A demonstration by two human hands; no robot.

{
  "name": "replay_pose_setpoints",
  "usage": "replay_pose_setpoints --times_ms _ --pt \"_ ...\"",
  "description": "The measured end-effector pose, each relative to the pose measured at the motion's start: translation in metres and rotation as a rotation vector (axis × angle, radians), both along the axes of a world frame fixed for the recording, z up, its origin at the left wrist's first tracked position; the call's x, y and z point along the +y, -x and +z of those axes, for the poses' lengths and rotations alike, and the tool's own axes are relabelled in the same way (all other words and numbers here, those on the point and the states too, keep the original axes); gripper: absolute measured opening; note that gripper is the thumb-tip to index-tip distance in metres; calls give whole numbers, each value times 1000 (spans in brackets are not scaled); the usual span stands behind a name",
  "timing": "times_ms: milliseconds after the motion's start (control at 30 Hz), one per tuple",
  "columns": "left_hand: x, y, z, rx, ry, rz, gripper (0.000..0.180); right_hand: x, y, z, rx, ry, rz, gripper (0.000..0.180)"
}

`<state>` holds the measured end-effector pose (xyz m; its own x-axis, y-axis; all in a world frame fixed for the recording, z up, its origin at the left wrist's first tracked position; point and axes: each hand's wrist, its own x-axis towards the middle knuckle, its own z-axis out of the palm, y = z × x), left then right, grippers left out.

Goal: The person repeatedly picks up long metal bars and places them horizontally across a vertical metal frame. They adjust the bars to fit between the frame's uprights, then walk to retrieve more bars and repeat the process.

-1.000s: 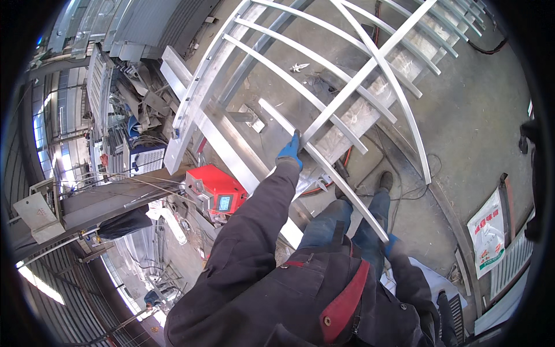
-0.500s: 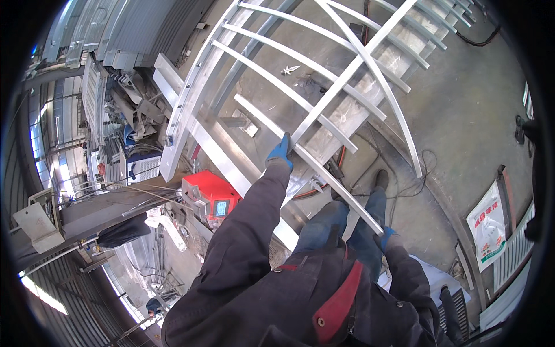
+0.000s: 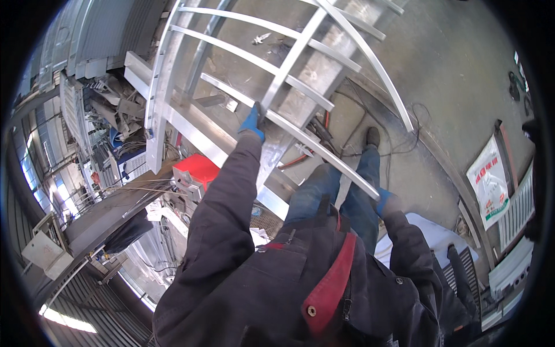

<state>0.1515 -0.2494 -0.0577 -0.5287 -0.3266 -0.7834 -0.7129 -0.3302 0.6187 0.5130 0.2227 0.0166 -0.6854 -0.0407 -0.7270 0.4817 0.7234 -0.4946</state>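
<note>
A straight silver metal bar (image 3: 324, 155) slants from the upper left down to my right hand. My left hand (image 3: 252, 126), in a blue glove, grips this bar close to where it meets a longer crossbar (image 3: 296, 55) of a curved metal frame. My right hand (image 3: 384, 201), also blue-gloved, is closed at the bar's near end, by my right leg; its fingers are partly hidden. Several other slats (image 3: 231, 52) of the frame run roughly alongside the held bar, beyond my left hand. Whether the bar is fixed to the crossbar, I cannot tell.
A red machine (image 3: 199, 169) stands left of my left forearm. Beneath the frame are wide metal beams (image 3: 202, 139), and cables (image 3: 361, 118) trail on the floor. Scrap metal (image 3: 118, 107) is piled at the far left. A white printed sack (image 3: 488, 182) lies at the right.
The view has shifted, so the frame, bar and both hands appear further left and higher. Both hands keep their places on the bar, and more of my right glove shows.
</note>
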Motion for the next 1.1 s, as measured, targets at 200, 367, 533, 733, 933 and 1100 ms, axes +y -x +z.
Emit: replay_pose_setpoints --times_ms 200,367,533,733,933,1100 --pt "45 10 51 -162 86 -26 40 -11 0 -3 43 -54 -53 29" --pt "21 4 36 -66 21 -3 35 -29 19 -4 116 -16 -22 28" --pt "-4 -5 20 91 569 -752 57 -49 75 -18 82 15 102 29" --pt "41 9 53 -303 227 -78 32 -48 80 3 48 63 171 37" --pt "25 -1 54 65 500 -480 45 -65 82 13 19 34 131 32" --pt "-11 -9 17 173 419 -717 72 -76 97 -2 93 -16 112 29"
